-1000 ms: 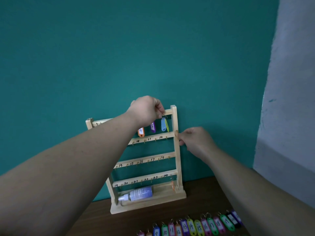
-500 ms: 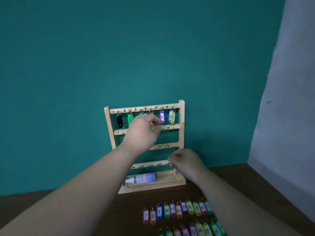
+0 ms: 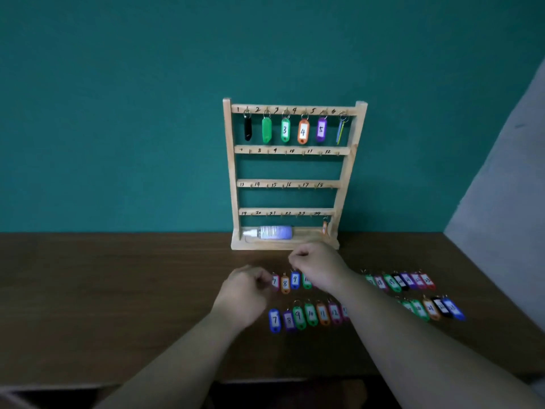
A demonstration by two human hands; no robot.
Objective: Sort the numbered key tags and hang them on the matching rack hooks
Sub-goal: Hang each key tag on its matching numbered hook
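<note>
Well apart: tag rows, table edge.

Rack 1–24; green tag 3, orange tag 4, purple tag 5.

the rack is pale bare wood, smooth and matt, with numbers inked on its rails. the table is dark brown wood with a faint grain and a dull sheen. the key tags are coloured plastic, smooth and slightly glossy, with a white paper label where a face shows. their rings look like thin bright metal. the bottle is cloudy plastic with a printed wrap. the wall is matt teal paint; the side wall is pale grey and looks rougher.
</note>
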